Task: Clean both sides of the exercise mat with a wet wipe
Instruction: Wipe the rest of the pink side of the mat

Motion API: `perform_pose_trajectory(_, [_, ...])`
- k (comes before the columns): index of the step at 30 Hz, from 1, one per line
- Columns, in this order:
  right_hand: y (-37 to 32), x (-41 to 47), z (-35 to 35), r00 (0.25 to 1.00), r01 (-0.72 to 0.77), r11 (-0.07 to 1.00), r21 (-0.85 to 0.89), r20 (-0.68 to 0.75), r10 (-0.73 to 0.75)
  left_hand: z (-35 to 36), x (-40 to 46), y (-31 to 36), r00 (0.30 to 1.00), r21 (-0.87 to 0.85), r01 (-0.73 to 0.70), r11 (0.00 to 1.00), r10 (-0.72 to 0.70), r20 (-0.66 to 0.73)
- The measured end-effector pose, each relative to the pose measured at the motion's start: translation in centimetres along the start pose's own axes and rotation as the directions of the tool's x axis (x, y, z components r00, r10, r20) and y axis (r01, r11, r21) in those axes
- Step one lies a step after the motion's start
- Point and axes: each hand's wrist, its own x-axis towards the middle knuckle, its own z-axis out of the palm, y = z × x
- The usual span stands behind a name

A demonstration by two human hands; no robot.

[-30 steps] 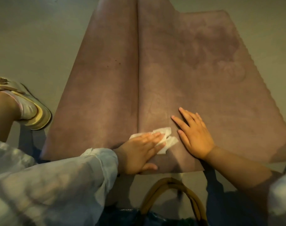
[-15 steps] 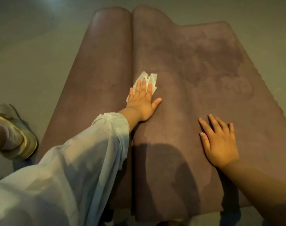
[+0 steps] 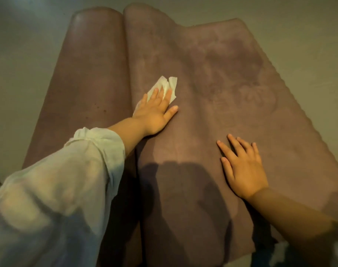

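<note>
The left hand (image 3: 154, 110) lies flat on the mat (image 3: 212, 116), fingers straight and close together, pressing a white wipe (image 3: 165, 87) down against the surface. The thumb is spread out to the right and touches the mat itself. The wipe is crumpled and partly folded; its far end sticks out beyond the fingertips, and a small corner shows at the left side of the hand. The left arm reaches in from the near left corner of the view in a loose, pale, thin sleeve (image 3: 64, 180) that ends short of the wrist.

The right hand (image 3: 243, 168) rests palm down on the mat, nearer to the person and well apart from the left hand, to its right. Its fingers are straight and slightly spread, holding nothing. The right forearm is bare and comes in from the near right.

The mat is brownish and lies on the floor (image 3: 20, 54). It shows as two long parts side by side, with a dark seam between them running away from the person; the left hand and the wipe sit just right of this seam, about midway along it. The left part is smooth, with a slight shine at its far end. The right part is wider and bears darker, blotchy patches toward its far right corner. Its right edge is wavy. The person's shadow falls across the near middle of the mat, between the two arms.
</note>
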Motion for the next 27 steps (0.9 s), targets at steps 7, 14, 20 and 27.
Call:
perform_pose_trajectory(7, [-0.3,-0.1,-0.9,0.99,-0.047,0.999,0.003,0.133,0.046,7.0,-12.5,5.1,0.925,0.103,-0.377,0.92,0.379,0.004])
perform_pose_trajectory(14, [-1.3,-0.1,-1.5,0.995,-0.089,0.952,0.294,-0.006,0.095,8.4,-19.3,9.3,0.823,-0.121,-0.56,0.82,0.567,0.035])
perform_pose_trajectory(20, [-5.9,-1.2,-3.5,0.983,0.07,0.831,0.551,-0.181,0.037,5.3,-19.7,8.0,0.865,-0.314,-0.494,0.811,0.422,-0.272])
perform_pose_trajectory(27, [-9.3,-7.5,-3.6,0.953,0.249,0.872,0.421,0.052,-0.297,3.5,-19.3,2.9,0.927,-0.236,0.324,0.916,-0.357,-0.113])
